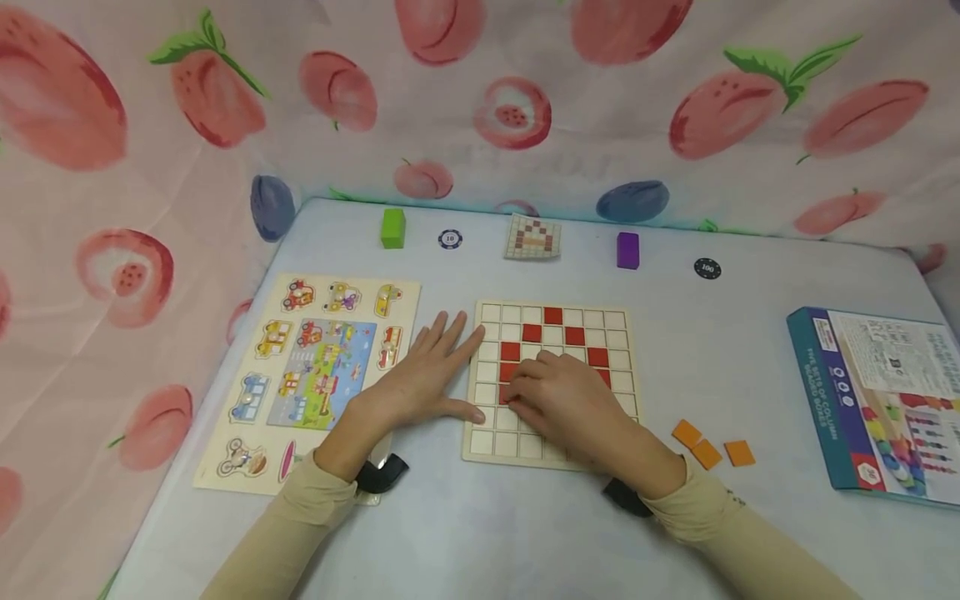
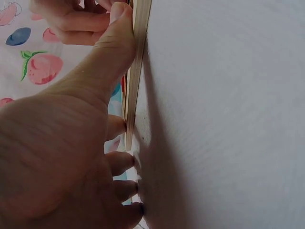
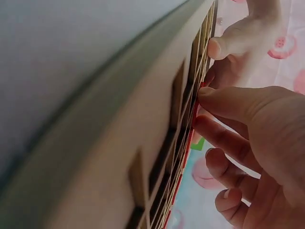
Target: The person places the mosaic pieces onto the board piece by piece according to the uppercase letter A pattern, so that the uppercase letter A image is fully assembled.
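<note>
While my left hand (image 1: 420, 379) lies flat with straight fingers against the left edge of the grid board (image 1: 551, 379), my right hand (image 1: 570, 400) rests on it, fingers bent onto a red tile (image 1: 507, 372). The pale wooden board sits mid-worktop (image 1: 750, 375), its squares partly filled with red tiles. My left wrist view shows my thumb (image 2: 116, 33) pressing the board's thin edge, which the head view cannot. Far chips read 10 (image 1: 450, 239) and 100 (image 1: 707, 268).
</note>
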A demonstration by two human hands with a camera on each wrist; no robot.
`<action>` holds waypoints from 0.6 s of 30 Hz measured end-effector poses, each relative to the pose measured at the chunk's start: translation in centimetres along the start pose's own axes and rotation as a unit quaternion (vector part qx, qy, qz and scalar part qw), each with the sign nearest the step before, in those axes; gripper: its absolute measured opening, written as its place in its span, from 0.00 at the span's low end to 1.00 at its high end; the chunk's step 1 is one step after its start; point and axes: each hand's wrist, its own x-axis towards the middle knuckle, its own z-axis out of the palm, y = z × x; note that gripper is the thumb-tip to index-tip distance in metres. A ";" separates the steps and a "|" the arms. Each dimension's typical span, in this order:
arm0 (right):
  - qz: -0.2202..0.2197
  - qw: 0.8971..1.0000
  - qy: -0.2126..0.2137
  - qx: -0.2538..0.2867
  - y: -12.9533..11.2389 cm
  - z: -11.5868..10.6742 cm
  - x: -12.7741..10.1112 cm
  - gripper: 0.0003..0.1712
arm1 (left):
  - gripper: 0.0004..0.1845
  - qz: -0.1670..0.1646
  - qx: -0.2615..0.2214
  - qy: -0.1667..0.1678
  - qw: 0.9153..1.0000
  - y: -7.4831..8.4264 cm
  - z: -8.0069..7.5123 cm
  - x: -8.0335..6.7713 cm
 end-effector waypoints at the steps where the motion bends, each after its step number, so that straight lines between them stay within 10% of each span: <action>1: 0.002 1.000 -0.001 -0.002 0.0 -0.1 -0.1 0.07 | 0.65 -0.001 0.001 -0.001 1.000 0.0 0.0 0.0; 9: 0.048 0.998 0.021 0.031 1.6 -0.9 -3.5 0.06 | 0.66 0.002 0.002 -0.003 1.000 0.4 -0.1 0.2; 18: 0.213 0.975 0.038 0.050 5.4 -3.1 -11.4 0.15 | 0.66 0.001 0.005 0.001 1.000 0.2 -0.1 0.0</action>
